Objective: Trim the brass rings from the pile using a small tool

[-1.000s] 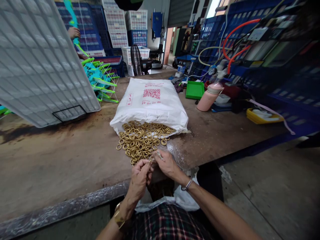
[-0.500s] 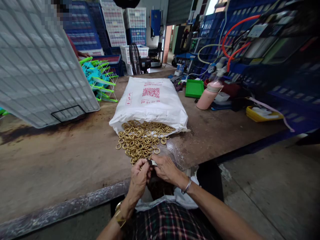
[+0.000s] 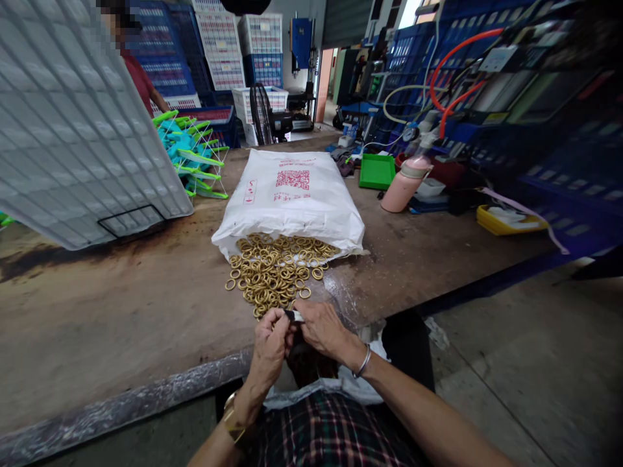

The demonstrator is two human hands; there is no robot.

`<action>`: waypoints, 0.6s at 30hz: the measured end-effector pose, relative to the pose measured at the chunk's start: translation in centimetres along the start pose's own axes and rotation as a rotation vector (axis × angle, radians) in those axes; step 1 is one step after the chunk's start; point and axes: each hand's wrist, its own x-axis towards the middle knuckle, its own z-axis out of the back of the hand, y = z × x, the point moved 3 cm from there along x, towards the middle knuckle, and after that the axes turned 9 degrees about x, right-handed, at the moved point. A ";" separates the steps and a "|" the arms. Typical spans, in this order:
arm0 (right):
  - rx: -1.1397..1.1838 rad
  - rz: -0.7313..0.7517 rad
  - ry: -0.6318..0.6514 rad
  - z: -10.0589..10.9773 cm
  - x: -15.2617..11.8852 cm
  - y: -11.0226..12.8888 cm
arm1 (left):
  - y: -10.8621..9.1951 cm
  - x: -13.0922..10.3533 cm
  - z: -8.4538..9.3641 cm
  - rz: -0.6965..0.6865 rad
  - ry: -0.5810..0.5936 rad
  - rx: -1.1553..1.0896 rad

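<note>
The left hand (image 3: 270,338), fingers curled, pinched the black end of a small black-and-white piece (image 3: 294,316); gold-coloured rings (image 3: 272,275) lay heaped at that hand's twelve o'clock. At its three o'clock, the right hand (image 3: 325,329) gripped the white end.

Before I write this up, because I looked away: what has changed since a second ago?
The right hand has drawn back slightly, and a small black-and-white piece now shows between it and the left hand. At the back left, the raised turquoise strip is gone and a co-worker's red sleeve has come into view. The gold ring pile, white sack and pink bottle stayed put.
</note>
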 end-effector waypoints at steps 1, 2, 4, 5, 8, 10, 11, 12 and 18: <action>-0.001 -0.004 -0.007 -0.1 0.0 0.0 | -0.1 -0.1 0.0 0.002 -0.003 0.005; -0.002 -0.010 -0.013 -0.1 0.0 -0.1 | -0.2 -0.1 0.0 0.004 -0.006 0.011; -0.002 -0.023 -0.008 -0.3 0.0 -0.2 | -0.3 -0.2 0.0 0.005 -0.009 0.020; -0.001 -0.026 -0.002 -0.3 0.1 -0.2 | -0.3 -0.2 0.0 0.002 -0.008 0.020; 0.008 -0.013 0.009 -0.3 0.1 -0.2 | -0.2 -0.1 0.0 -0.007 0.002 0.011; 0.035 0.006 0.028 -0.3 0.1 -0.2 | 0.1 -0.1 0.1 -0.018 0.011 0.007; 0.048 0.014 0.044 -0.3 0.1 -0.1 | 0.2 -0.1 0.1 -0.023 0.021 0.009; 0.056 0.019 0.057 -0.3 0.2 -0.1 | 0.3 -0.1 0.1 -0.028 0.037 0.008; -0.021 -0.094 -0.040 -0.5 0.7 -2.5 | -0.4 -1.5 -0.2 -0.017 0.151 -0.083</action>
